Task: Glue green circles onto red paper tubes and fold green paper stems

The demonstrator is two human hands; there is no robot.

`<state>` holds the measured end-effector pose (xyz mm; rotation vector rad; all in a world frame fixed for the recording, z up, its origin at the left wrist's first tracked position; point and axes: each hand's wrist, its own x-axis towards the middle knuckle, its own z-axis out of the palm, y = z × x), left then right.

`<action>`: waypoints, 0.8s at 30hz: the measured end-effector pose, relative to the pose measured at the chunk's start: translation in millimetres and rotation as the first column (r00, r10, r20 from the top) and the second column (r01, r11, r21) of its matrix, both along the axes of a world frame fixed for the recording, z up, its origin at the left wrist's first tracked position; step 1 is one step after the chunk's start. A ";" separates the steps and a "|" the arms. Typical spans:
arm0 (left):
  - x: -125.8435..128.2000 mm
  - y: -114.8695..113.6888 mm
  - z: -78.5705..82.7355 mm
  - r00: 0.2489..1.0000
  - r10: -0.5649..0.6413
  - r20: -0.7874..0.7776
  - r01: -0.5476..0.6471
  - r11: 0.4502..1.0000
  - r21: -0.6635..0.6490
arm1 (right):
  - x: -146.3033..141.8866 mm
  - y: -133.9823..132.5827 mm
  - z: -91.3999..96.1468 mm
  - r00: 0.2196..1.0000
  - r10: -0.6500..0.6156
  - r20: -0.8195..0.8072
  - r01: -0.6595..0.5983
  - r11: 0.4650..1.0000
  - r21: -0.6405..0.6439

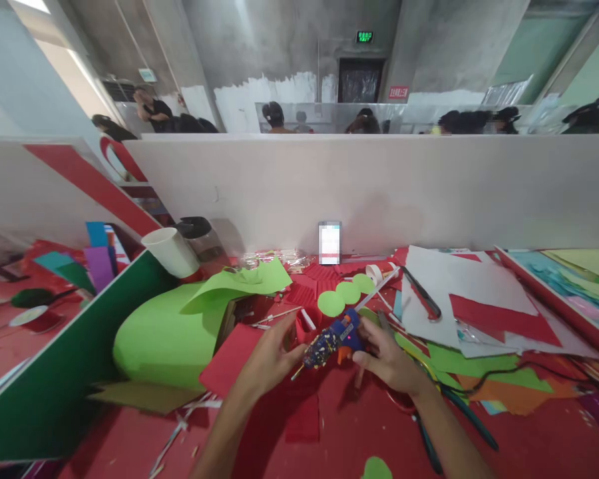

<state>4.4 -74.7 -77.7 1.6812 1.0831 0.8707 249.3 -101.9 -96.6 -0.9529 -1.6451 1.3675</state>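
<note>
A blue hot glue gun (348, 332) is in my right hand (390, 354), its fingers closed about the rear of the body. The orange trigger shows below, and the dark, glue-crusted front tilts down to the left. My left hand (273, 352) is curled by the nozzle, thumb and fingers bent toward each other; what they pinch, if anything, is hidden. Just behind its fingertips is a red loop (299, 327) with a white piece inside. Light green paper discs (331, 303) lie in a row beyond the gun. Under my hands is a red sheet (302, 419).
At left, a large green paper roll (164, 336) lies beside a dark green board (40, 392) and a white cup (170, 251). A lit phone (329, 243) leans on the partition. Pliers (466, 416), a black-handled tool (422, 293) and coloured sheets lie at right.
</note>
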 end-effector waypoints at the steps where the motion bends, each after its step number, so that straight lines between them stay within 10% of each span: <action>1: -0.1 0.7 0.1 0.999 0.005 0.044 -0.005 1.000 -0.004 | 0.3 -1.3 2.7 1.000 0.002 -0.021 -0.002 1.000 0.000; 13: 5.7 26.9 -15.3 0.998 -0.054 -0.042 0.057 0.997 0.053 | 20.3 -9.9 20.4 0.961 -0.155 -0.227 0.165 0.986 0.028; 24: 1.3 26.1 -4.4 1.000 0.015 -0.027 -0.011 0.991 0.132 | 22.5 6.4 104.2 0.951 -0.264 0.163 0.239 0.958 0.156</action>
